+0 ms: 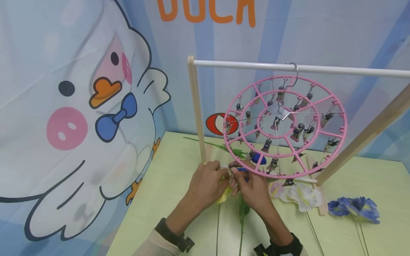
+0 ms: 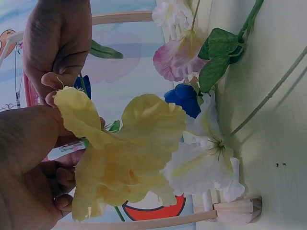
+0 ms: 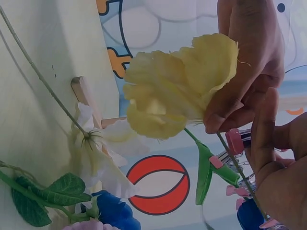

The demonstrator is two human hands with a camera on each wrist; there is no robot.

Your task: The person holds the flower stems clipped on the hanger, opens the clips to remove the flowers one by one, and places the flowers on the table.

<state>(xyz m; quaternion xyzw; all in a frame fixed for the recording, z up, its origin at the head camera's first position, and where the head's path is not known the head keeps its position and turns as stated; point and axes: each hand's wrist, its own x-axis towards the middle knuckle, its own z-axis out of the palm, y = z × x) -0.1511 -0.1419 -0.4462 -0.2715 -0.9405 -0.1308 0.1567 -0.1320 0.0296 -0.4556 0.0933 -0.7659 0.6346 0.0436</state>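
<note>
My left hand [image 1: 206, 183] pinches a yellow artificial flower [image 2: 129, 158] just under its bloom. The ruffled petals face down toward the table, while the thin stem [image 3: 235, 163] runs upward past both hands. Close beside it, my right hand [image 1: 256, 188] pinches a small metal clip [image 3: 236, 140] with a pink tip, at the stem near the bloom. Both hands are at the lower front rim of a pink round hanger [image 1: 299, 175] with many dangling clips. A blue flower [image 1: 257, 158] shows at that rim, behind the hands.
The hanger hooks over a white rod [image 1: 240, 65] on a wooden frame [image 1: 198, 113]. On the table lie white flowers [image 1: 304, 196], a pink flower [image 2: 177, 60], blue-purple flowers [image 1: 355, 209] and a leafy green stem [image 1: 242, 209]. A duck-printed cloth [image 1: 96, 160] covers the wall.
</note>
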